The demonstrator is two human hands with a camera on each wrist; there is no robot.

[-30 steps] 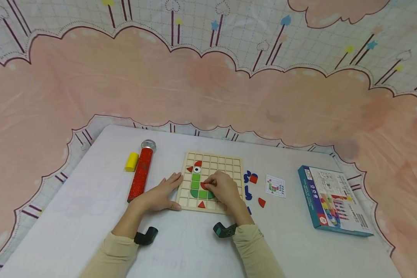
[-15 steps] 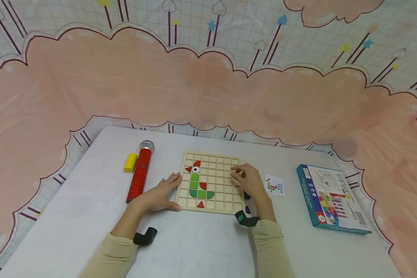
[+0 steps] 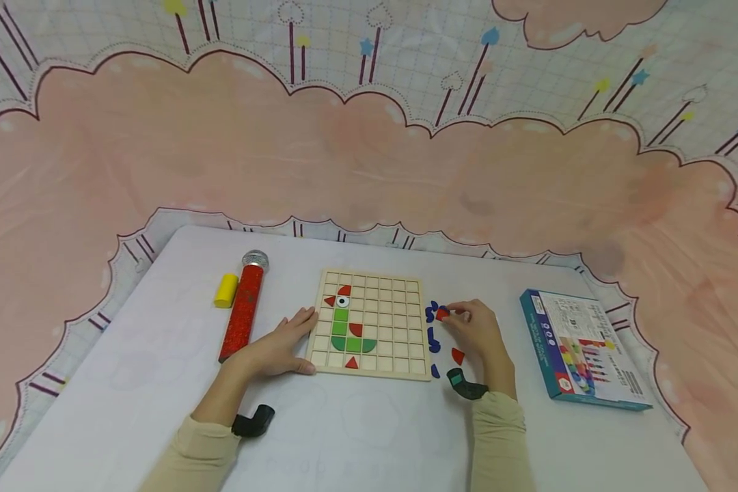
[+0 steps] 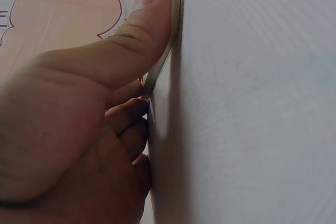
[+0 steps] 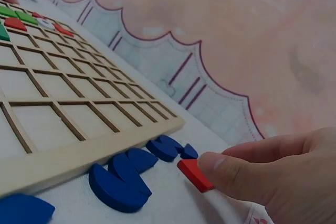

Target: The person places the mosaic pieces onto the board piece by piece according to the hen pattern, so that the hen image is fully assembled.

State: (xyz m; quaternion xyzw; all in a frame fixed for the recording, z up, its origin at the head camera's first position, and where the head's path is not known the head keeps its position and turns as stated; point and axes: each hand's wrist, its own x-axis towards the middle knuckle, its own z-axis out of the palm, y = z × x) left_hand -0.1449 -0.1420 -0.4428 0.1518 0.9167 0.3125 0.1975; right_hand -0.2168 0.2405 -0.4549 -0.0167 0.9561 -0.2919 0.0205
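Observation:
On the white table lies a wooden grid board (image 3: 390, 304) with red and green pieces and a round eye piece set in its left part. My left hand (image 3: 278, 347) rests against the board's left edge; in the left wrist view its thumb (image 4: 142, 35) lies along the board's side, fingers extended. To the right of the board, my right hand (image 3: 482, 335) pinches a red square piece (image 5: 194, 176) between thumb and finger. Several blue curved pieces (image 5: 121, 190) lie beside the board's right edge. A red quarter-round piece (image 3: 458, 356) lies below the right hand.
A red glittery microphone (image 3: 242, 311) and a yellow cylinder (image 3: 226, 291) lie left of the board. Over on the right is a flat teal-edged box (image 3: 590, 352). The small pattern card is mostly hidden by the right hand. A patterned cloth (image 3: 369, 164) hangs behind the table.
My right hand let go of a red quarter-round piece on the board, moved right off the board, and took hold of the red square piece. The left hand stayed at the board's edge.

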